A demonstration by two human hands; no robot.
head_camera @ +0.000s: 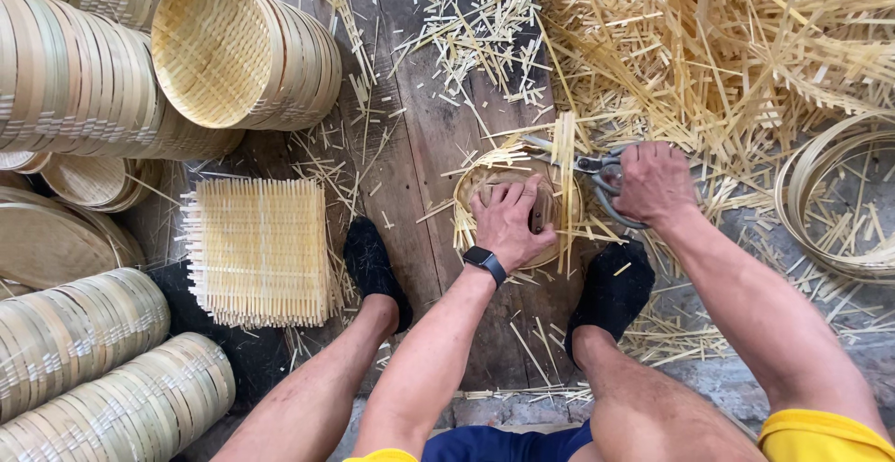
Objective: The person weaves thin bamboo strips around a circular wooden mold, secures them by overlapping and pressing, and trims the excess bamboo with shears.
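My left hand [508, 222], with a dark watch on the wrist, presses flat on a round bamboo basket [564, 203] lying on the wooden boards. Woven strip ends stick out around the basket's rim. My right hand [654, 182] grips a pair of metal shears [593, 165] at the basket's upper right edge, the blades pointing left over the protruding strips. My feet in black socks rest on either side, the right one [611, 289] just below the basket.
A stack of square woven bamboo mats [259, 249] lies to the left. Rows of finished round baskets [84, 80] fill the left side, one with its woven bottom facing me [213, 49]. Cut bamboo strips [709, 42] pile up top right; bent hoops [830, 201] lie right.
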